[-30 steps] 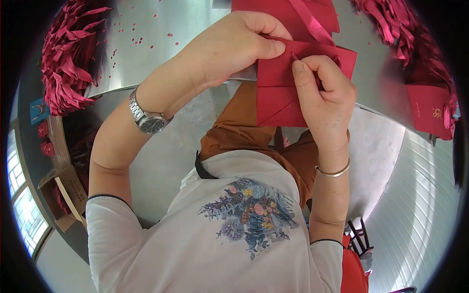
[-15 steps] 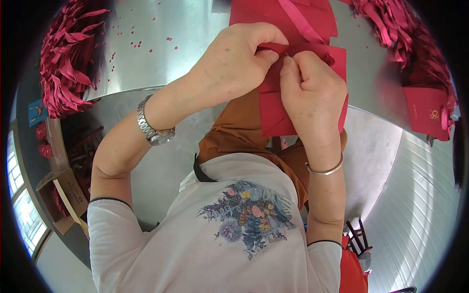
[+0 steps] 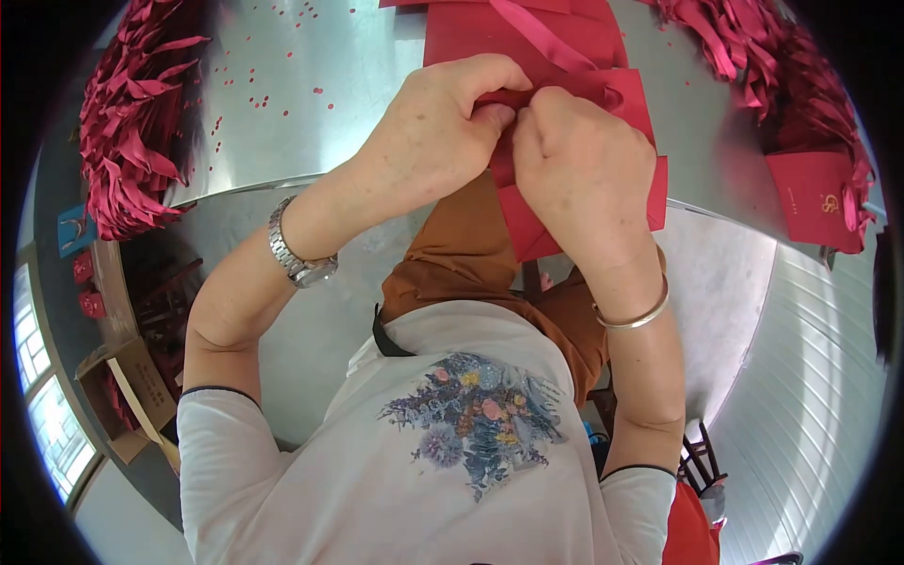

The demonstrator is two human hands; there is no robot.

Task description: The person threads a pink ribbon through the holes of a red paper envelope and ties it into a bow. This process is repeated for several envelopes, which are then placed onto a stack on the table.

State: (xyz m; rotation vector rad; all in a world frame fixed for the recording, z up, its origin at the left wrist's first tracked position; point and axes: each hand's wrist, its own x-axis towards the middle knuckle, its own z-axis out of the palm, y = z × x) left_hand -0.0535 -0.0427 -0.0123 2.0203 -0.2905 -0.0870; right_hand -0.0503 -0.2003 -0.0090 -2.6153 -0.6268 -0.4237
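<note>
A red paper bag [image 3: 640, 113] lies at the table's near edge and hangs partly over it, under both hands. My left hand [image 3: 443, 118], with a silver watch at its wrist, pinches a red ribbon at the bag's upper part. Close beside it, my right hand [image 3: 584, 155] is closed with its fingertips against the same spot; what it pinches is hidden behind the fingers. A pink-red ribbon [image 3: 541, 36] runs over the red paper beyond the hands.
Piles of red ribboned bags stand on the metal table [image 3: 311, 141] at the left [image 3: 132, 141] and right. One red bag with a gold logo [image 3: 815, 198] lies at the right edge. Small red dots are scattered over the table. An open cardboard box [image 3: 132, 395] is at lower left.
My right hand has moved left, up against my left hand, and turned so its back shows more. The view has shifted slightly, and more red paper shows at the top.
</note>
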